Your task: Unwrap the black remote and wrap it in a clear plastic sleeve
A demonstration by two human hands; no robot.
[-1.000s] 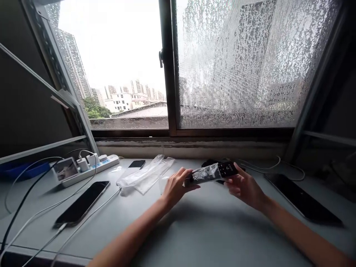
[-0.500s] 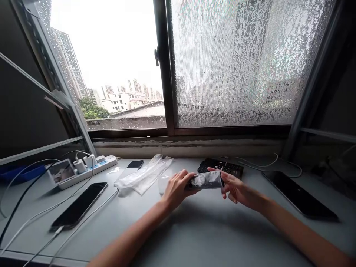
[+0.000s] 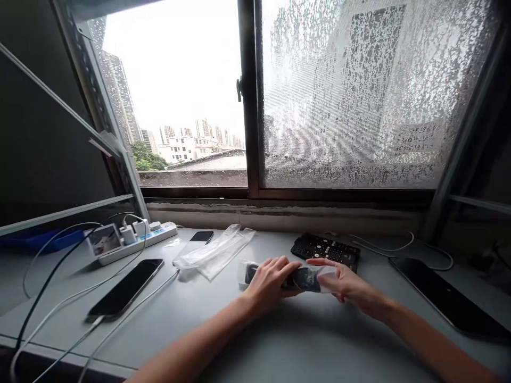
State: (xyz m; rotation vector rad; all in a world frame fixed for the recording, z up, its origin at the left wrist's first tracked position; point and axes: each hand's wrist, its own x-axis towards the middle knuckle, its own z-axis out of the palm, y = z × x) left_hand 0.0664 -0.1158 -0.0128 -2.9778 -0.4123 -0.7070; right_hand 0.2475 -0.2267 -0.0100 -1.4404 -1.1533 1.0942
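Observation:
A black remote control (image 3: pixel 302 277) in a clear plastic sleeve lies sideways between my hands, just above the desk. My left hand (image 3: pixel 271 276) is wrapped over its middle, and one end of the sleeve (image 3: pixel 242 273) sticks out to the left. With my right hand (image 3: pixel 346 282) I grip the sleeve's right end, where the plastic reaches past the remote; my index finger stretches along its upper edge. Just behind are several black remote controls (image 3: pixel 325 249) lying close together. Flat clear plastic sleeves (image 3: pixel 217 252) rest on the desk to the left of my hands.
To the left, a phone (image 3: pixel 125 290) has a white cable plugged in. A white power strip (image 3: pixel 138 244) with chargers stands behind it, near a smaller phone (image 3: pixel 202 236). A dark tablet-like device (image 3: pixel 451 295) lies at right. The window (image 3: pixel 251 133) rises behind the desk (image 3: pixel 279 340).
My right fingers have gone from being partly spread at the remote's end to gripping the sleeve's end. More plastic shows at both ends. The whole view has shifted slightly.

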